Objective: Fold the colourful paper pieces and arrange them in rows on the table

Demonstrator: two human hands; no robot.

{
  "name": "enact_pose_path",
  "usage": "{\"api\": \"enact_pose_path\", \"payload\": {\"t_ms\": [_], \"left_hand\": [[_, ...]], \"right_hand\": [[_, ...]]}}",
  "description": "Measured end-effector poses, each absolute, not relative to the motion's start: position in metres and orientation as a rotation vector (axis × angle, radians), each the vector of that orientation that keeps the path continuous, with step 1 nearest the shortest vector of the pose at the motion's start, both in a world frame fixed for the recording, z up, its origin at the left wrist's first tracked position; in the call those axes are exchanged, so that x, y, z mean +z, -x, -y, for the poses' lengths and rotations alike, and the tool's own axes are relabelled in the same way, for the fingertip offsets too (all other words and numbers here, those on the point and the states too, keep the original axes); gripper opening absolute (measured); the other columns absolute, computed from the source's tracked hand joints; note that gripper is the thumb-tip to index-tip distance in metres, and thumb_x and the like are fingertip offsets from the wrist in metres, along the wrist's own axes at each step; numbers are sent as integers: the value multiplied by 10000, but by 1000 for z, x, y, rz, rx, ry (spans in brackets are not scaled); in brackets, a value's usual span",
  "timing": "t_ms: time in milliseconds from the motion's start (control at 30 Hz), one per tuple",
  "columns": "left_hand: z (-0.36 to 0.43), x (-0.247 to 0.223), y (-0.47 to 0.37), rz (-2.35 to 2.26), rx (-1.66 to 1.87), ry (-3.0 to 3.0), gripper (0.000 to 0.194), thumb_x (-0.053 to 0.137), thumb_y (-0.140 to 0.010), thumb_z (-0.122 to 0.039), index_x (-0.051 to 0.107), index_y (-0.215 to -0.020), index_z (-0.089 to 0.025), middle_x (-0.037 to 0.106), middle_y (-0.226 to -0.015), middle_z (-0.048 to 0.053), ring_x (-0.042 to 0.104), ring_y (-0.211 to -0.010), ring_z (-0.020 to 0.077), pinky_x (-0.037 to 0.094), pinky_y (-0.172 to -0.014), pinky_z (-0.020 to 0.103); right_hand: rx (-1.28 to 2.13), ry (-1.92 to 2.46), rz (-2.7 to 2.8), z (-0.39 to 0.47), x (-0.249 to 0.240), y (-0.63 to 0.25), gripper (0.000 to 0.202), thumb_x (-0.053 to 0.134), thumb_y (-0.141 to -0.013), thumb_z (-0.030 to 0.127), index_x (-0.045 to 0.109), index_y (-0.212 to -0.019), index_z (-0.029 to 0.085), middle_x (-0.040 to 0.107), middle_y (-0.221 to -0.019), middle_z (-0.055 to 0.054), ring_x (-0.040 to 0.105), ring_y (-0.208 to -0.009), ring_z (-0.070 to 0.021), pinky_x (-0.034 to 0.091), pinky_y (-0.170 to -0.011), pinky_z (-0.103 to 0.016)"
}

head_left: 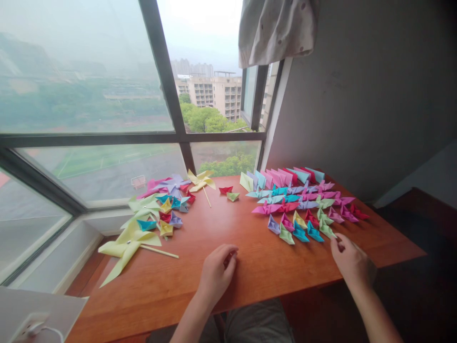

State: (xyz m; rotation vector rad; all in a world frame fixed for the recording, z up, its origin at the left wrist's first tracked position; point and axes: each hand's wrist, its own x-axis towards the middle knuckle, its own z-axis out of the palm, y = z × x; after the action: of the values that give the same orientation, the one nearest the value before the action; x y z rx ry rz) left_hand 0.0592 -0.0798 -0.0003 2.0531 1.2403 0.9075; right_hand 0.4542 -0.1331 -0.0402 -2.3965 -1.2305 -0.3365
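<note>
My right hand [352, 259] pinches the near tip of a light green paper boat [326, 229] at the right of the wooden table [200, 286]. My left hand [218, 269] rests near the table's front edge with its fingers curled and nothing visible in them. Beside the green boat lie a blue boat [315, 232] and a yellow boat [299, 220], in rows with several others. Behind them are rows of folded paper cranes [266, 208] and upright folded pieces [246, 181].
Paper pinwheels [130, 243] and several small boats [166, 228] lie on the table's left. A red boat [225, 190] and a green boat [233, 196] sit at the back middle. Windows border the far side, a grey wall [342, 95] the right.
</note>
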Motion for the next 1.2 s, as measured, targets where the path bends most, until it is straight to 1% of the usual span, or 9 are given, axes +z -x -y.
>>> {"api": "enact_pose_path", "payload": {"t_ms": [233, 367, 500, 567, 667, 833, 900, 1033, 1200], "left_hand": [[80, 0, -59, -1237, 952, -2024, 174, 512, -885, -169, 676, -932, -202, 708, -861, 51, 650, -753, 175, 504, -691, 264], [79, -1, -60, -1222, 976, -1962, 174, 513, -879, -163, 679, -921, -196, 716, -859, 47, 653, -742, 166, 498, -668, 249], [76, 2, -59, -1225, 1001, -1893, 174, 514, -879, -194, 684, -911, -180, 721, -833, 49, 647, -698, 162, 493, -623, 244], [73, 5, -55, -1232, 1006, -1874, 190, 502, -888, -218, 685, -914, -176, 725, -837, 55, 652, -698, 164, 497, -613, 245], [65, 10, -40, -1295, 1021, -1914, 202, 496, -890, -239, 684, -931, -178, 725, -853, 60, 659, -723, 171, 507, -624, 252], [46, 25, 6, -1642, 1017, -2076, 241, 487, -888, -280, 684, -994, -191, 719, -855, 43, 638, -674, 167, 495, -637, 269], [41, 35, 26, -1904, 917, -2122, 256, 488, -890, -298, 686, -1013, -193, 715, -841, 36, 638, -684, 179, 468, -627, 272], [38, 47, 55, -2320, 687, -2109, 288, 512, -904, -328, 667, -1108, -198, 731, -927, 56, 665, -767, 219, 425, -612, 280], [33, 43, 68, -2423, 467, -2084, 292, 533, -902, -368, 663, -1093, -189, 742, -948, 73, 685, -808, 267, 420, -627, 301]], "right_hand": [[-418, 2330, 1154, 133, -25, -442, 399, 505, -880, 418, 673, -1160, 189, 740, -883, -79, 629, -649, -211, 351, -543, -287], [-453, 2069, 1204, 129, -4, -404, 406, 485, -910, 432, 702, -1112, 155, 735, -825, -93, 658, -694, -211, 425, -609, -276], [-268, 1763, 1441, 123, 1, -339, 335, 495, -939, 379, 716, -1058, 156, 748, -908, -93, 690, -731, -178, 498, -688, -243], [-143, 1620, 1580, 120, -4, -306, 296, 489, -947, 328, 711, -1059, 169, 745, -998, -94, 709, -843, -188, 525, -776, -249], [10, 1509, 1744, 117, -15, -269, 277, 466, -952, 264, 705, -1066, 184, 746, -992, -79, 716, -871, -187, 544, -823, -263], [135, 1469, 1839, 115, -24, -252, 295, 447, -941, 239, 705, -1075, 191, 750, -950, -78, 725, -827, -191, 576, -778, -273], [169, 1470, 1835, 114, -25, -255, 300, 444, -935, 242, 708, -1071, 194, 750, -956, -80, 727, -842, -198, 583, -780, -282], [230, 1487, 1805, 114, -26, -258, 299, 440, -933, 248, 709, -1049, 194, 749, -973, -84, 725, -874, -208, 587, -793, -297], [249, 1495, 1786, 114, -28, -258, 292, 441, -934, 244, 706, -1045, 193, 748, -981, -80, 723, -879, -207, 587, -792, -298]]}}
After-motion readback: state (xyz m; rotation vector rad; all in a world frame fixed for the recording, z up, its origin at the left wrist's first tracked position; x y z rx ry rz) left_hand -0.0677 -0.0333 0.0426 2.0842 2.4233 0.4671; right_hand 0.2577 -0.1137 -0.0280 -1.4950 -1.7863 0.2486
